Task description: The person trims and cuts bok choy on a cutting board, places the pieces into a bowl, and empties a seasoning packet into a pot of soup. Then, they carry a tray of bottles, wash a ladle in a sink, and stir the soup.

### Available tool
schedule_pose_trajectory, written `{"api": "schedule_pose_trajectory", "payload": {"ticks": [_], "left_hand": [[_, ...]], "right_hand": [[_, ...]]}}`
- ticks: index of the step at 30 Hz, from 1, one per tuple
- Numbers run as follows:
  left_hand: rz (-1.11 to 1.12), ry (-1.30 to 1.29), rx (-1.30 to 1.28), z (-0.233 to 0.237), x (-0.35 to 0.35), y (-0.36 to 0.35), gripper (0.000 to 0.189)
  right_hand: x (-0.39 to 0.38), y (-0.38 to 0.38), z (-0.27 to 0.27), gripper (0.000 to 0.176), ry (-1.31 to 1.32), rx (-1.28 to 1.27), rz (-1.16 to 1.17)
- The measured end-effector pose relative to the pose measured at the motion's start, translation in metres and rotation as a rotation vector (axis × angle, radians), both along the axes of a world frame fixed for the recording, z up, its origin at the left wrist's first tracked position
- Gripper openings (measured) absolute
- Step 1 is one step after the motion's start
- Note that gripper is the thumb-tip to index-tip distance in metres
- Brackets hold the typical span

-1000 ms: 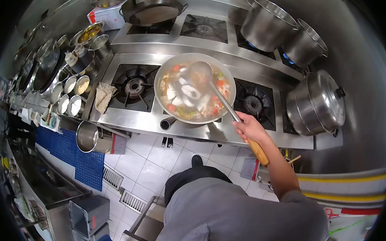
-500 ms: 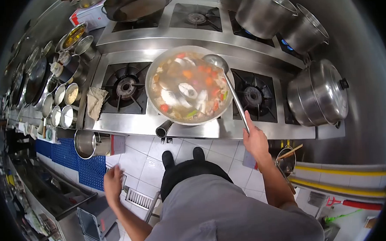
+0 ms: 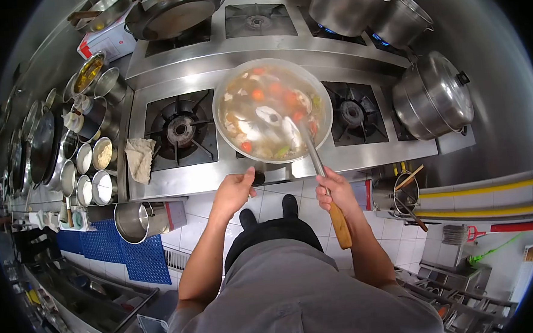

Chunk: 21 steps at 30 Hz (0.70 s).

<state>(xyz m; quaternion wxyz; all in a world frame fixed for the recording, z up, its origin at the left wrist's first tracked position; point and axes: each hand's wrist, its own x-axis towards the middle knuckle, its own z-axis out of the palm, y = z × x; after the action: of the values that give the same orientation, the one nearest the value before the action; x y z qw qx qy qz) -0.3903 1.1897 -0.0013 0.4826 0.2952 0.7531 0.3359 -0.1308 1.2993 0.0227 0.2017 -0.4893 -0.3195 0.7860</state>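
A wide pan (image 3: 221, 129) of cloudy soup stands on the front of the stove. In the broth lie pale fish slices (image 3: 268, 115), orange-red vegetable chunks (image 3: 290, 98) and a green piece (image 3: 282, 151). My right hand (image 3: 337, 192) is closed round a ladle (image 3: 315, 155) with a steel shaft and wooden grip; its bowl end sits in the soup, blurred. At the pan's near side, my left hand (image 3: 233, 194) has its thumb and curled fingers against the dark end of the pan handle (image 3: 259, 178); part of the contact is hidden.
Bare burners (image 3: 181, 130) flank the pan, a folded cloth (image 3: 139, 161) by the left one. A lidded steamer pot (image 3: 434, 97) stands right; tall pots (image 3: 348, 8) and a wok (image 3: 177, 14) stand behind. Seasoning bowls (image 3: 102, 152) line the left. A pot (image 3: 140, 220) sits below.
My left hand has come up from low left to the pan handle. The handle has swung rightward. My right hand has brought the ladle from the pan's far right rim into the soup nearer me.
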Motion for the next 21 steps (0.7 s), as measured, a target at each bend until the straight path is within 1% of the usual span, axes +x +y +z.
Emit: {"api": "schedule_pose_trajectory", "payload": {"ticks": [1, 5, 7, 8, 10, 11, 13, 14, 16, 17, 19, 20, 21], "left_hand": [[0.026, -0.040, -0.009, -0.001, 0.000, -0.001, 0.067], [0.016, -0.107, -0.008, -0.001, -0.002, -0.002, 0.065], [0.056, -0.174, 0.006, 0.009, 0.000, -0.002, 0.062], [0.055, -0.175, 0.005, 0.006, 0.000, -0.002, 0.062], [0.050, -0.261, 0.015, -0.001, 0.000, -0.003, 0.061], [0.046, -0.265, 0.010, -0.002, 0.000, -0.004, 0.061], [0.072, -0.300, 0.027, -0.003, 0.002, -0.003, 0.061], [0.073, -0.302, 0.026, -0.002, 0.002, -0.002, 0.061], [0.093, -0.287, 0.021, -0.002, 0.004, -0.003, 0.062], [0.105, -0.289, 0.015, -0.003, 0.005, -0.004, 0.062], [0.118, -0.300, 0.036, -0.004, 0.005, -0.004, 0.063], [0.133, -0.300, 0.026, -0.003, 0.007, -0.005, 0.063], [0.138, -0.292, 0.022, 0.002, 0.008, -0.005, 0.062]], "right_hand": [[-0.001, 0.001, 0.002, 0.039, 0.052, -0.087, -0.033], [-0.005, -0.001, 0.012, 0.040, 0.116, -0.121, -0.031], [-0.006, -0.004, 0.017, 0.050, 0.023, 0.019, 0.094], [-0.008, -0.006, 0.022, 0.050, 0.022, 0.019, 0.093], [-0.010, -0.010, 0.031, 0.056, -0.110, 0.145, 0.119], [-0.009, -0.011, 0.033, 0.056, -0.113, 0.141, 0.116], [-0.006, -0.009, 0.035, 0.062, -0.218, 0.269, 0.177], [-0.003, -0.008, 0.034, 0.062, -0.220, 0.269, 0.178], [0.007, -0.006, 0.026, 0.063, -0.339, 0.435, 0.231], [0.014, -0.003, 0.013, 0.063, -0.338, 0.429, 0.244], [0.023, -0.001, -0.005, 0.066, -0.550, 0.954, 0.303], [0.031, -0.005, -0.011, 0.066, -0.542, 0.946, 0.319], [0.031, -0.011, 0.000, 0.066, -0.617, 0.971, 0.356]]}}
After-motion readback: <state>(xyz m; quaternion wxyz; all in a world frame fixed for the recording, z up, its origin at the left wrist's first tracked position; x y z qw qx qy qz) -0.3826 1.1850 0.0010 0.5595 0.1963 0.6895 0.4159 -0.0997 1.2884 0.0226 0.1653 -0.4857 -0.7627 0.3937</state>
